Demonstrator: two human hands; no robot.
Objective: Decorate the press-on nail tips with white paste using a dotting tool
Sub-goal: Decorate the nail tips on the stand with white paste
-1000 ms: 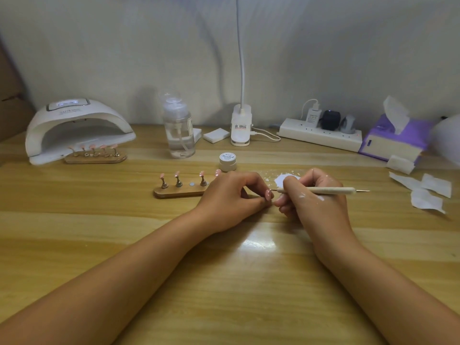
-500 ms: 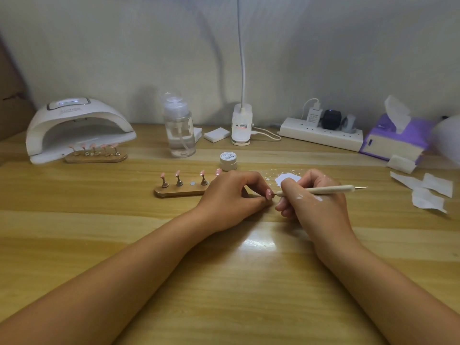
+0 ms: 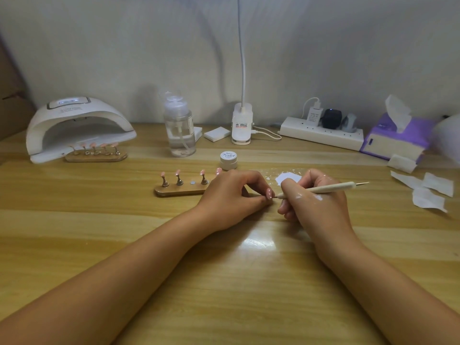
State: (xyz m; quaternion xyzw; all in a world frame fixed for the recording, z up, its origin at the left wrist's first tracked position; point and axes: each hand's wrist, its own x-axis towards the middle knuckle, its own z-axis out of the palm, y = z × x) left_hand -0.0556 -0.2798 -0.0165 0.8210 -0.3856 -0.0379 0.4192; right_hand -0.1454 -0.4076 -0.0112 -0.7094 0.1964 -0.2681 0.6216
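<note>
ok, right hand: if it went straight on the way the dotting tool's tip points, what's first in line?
The pink nail tip pinched in the left hand. The dotting tool in the right hand points left, its tip at the nail's edge; contact unclear. That hand's fingers sit just behind.

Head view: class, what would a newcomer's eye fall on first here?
Two hands meet at centre: the left hand pinches a pink nail tip and the right hand points a dotting tool at it. Beside the left hand is a wooden stand of pink tips; a white nail lamp sits far left.
</note>
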